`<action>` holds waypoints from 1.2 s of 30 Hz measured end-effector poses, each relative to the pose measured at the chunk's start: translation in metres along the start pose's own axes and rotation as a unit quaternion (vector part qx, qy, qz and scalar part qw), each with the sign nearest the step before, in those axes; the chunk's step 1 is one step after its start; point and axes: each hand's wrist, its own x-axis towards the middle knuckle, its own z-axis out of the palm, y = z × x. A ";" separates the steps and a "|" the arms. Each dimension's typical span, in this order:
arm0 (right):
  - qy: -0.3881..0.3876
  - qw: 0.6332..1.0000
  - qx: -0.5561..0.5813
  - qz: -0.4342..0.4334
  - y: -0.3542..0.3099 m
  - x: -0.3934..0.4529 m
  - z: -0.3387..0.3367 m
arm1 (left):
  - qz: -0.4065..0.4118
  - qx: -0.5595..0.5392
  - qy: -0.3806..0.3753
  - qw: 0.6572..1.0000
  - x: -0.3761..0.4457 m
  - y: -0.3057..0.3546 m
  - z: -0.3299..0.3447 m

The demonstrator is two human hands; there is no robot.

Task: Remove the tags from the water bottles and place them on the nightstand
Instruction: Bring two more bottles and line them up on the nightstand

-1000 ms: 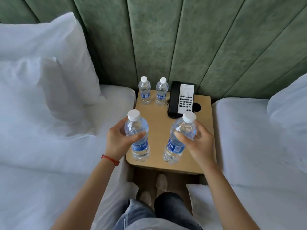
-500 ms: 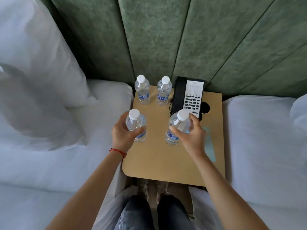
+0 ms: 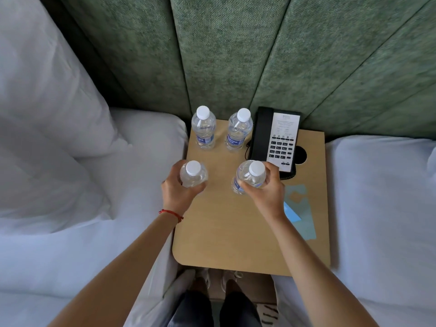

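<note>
Four clear water bottles with white caps and blue labels stand on the wooden nightstand (image 3: pixel 226 232). My left hand (image 3: pixel 175 192) grips the near-left bottle (image 3: pixel 194 174) around its body. My right hand (image 3: pixel 265 193) grips the near-right bottle (image 3: pixel 251 175) the same way. Both held bottles are upright, low over the top; their bases are hidden by my hands. Behind them stand the back-left bottle (image 3: pixel 204 128) and the back-right bottle (image 3: pixel 238 131), untouched. Pale blue tags (image 3: pixel 302 213) lie flat on the nightstand by my right wrist.
A black telephone (image 3: pixel 274 140) sits at the back right of the nightstand, close to my right hand, with a round hole (image 3: pixel 300 155) beside it. White beds and pillows flank both sides. A green padded headboard rises behind. My feet show below the front edge.
Both hands carried their bottles forward from the front edge toward the middle of the nightstand and lowered them upright. My view moved in closer, and the blue tags came into sight.
</note>
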 end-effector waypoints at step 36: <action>-0.063 0.997 0.029 0.032 0.020 -0.002 0.003 | -0.019 -0.045 -0.026 0.998 -0.002 -0.010 0.008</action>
